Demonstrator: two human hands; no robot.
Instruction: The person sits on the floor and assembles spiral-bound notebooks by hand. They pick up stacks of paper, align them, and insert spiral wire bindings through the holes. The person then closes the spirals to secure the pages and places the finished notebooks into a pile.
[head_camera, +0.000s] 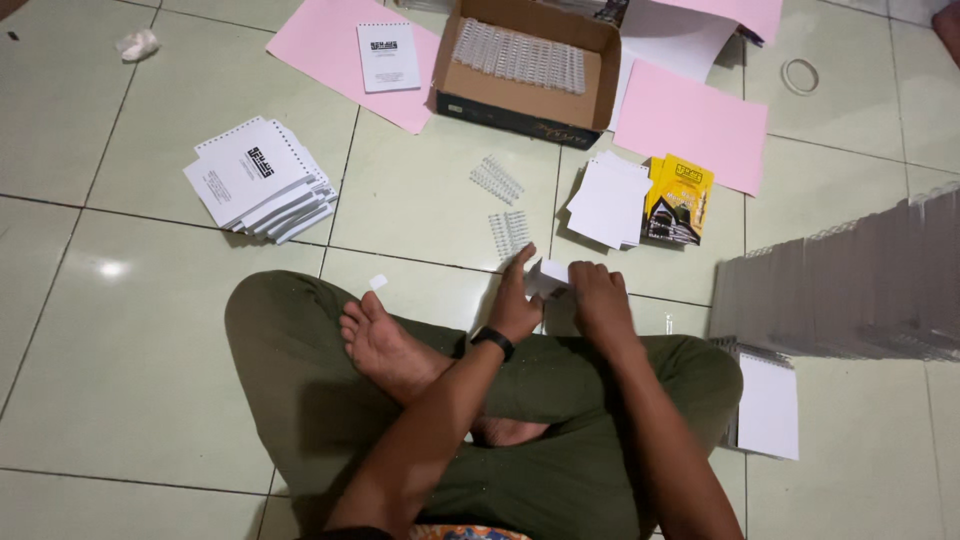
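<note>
On the floor, largest to smallest:

Floor: pale green tiles (120, 330); a person sits cross-legged on them in olive trousers, one bare foot (385, 350) turned up.
Grey stack: long fanned row of bound booklets (850, 290) at the right edge, blurred.
Pink sheets: one (320, 50) at top left under a single white booklet (388, 57); another (690, 125) right of the box.
Cardboard box: open box (520, 95) at top centre, holding a row of white wire coils (520, 55).
Booklet pile: white printed booklets (258, 180) fanned at the left, well apart from the hands.
White pages: loose stack (608, 200) just beside yellow covers (680, 198).
Left hand: left hand (515, 305), black watch on the wrist, fingers closed on the small white paper (552, 272).
Right hand: right hand (598, 298), fingers closed on the same paper's right side.
Small white paper: held between both hands, above the knees, near the loose coils.
Loose coils: two short wire coils (497, 180) lie between box and hands.
Tape ring: small ring (800, 75) at top right.
</note>
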